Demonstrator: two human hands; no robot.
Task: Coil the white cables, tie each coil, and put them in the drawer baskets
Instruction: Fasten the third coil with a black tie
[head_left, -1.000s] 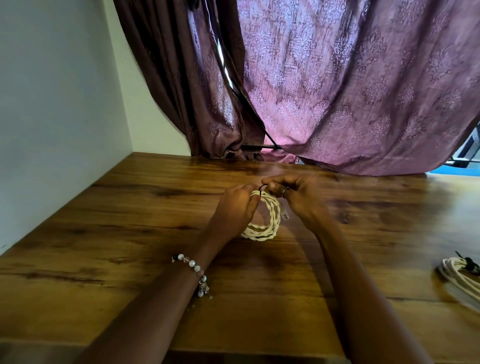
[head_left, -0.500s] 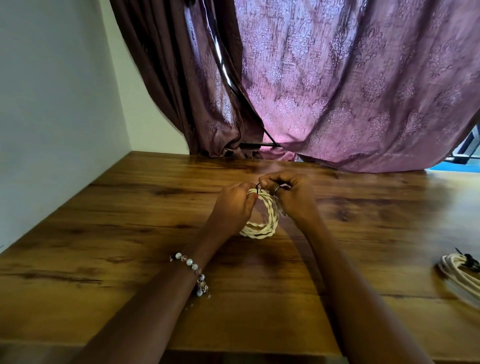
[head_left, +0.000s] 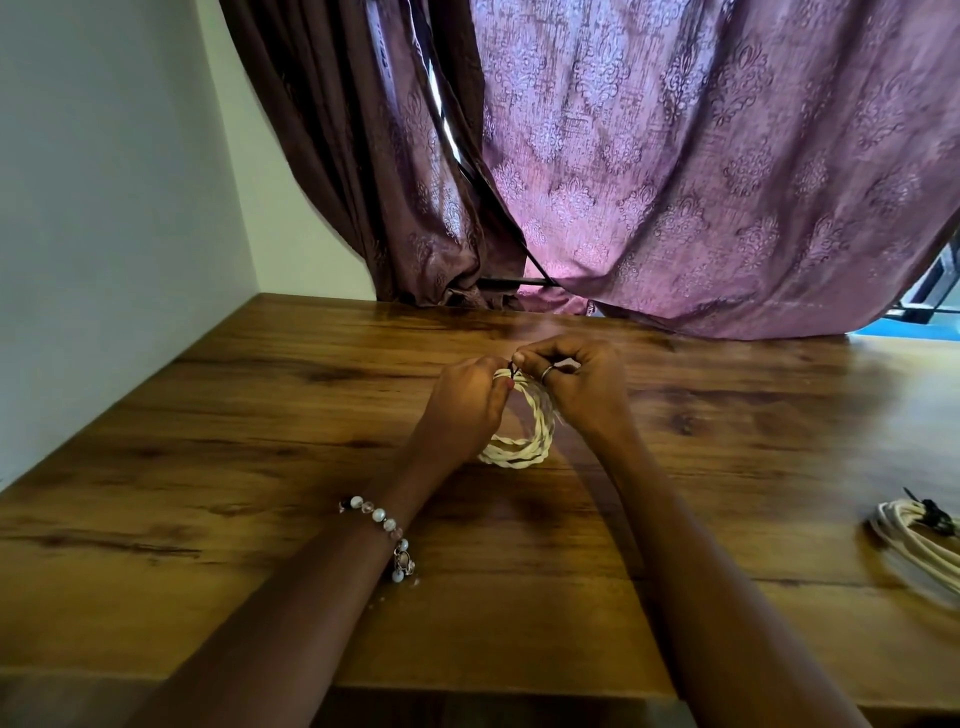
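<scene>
From my screen the table (head_left: 249, 467) looks like wood or a wood-grain laminate, warm brown with dark streaks and a smooth, faintly glossy top that catches the window light. The cable coil (head_left: 524, 441) I see is cream-white with a twisted, rope-like surface and a soft sheen, and the second coil (head_left: 914, 545) at the right edge looks the same, bound with something dark and matt. Behind hangs a curtain (head_left: 701, 171) of mauve cloth with a raised, shiny damask pattern, beside a matt painted wall (head_left: 104, 182); the bracelet (head_left: 387, 530) is glossy beads, the ring (head_left: 547, 372) polished metal.
</scene>
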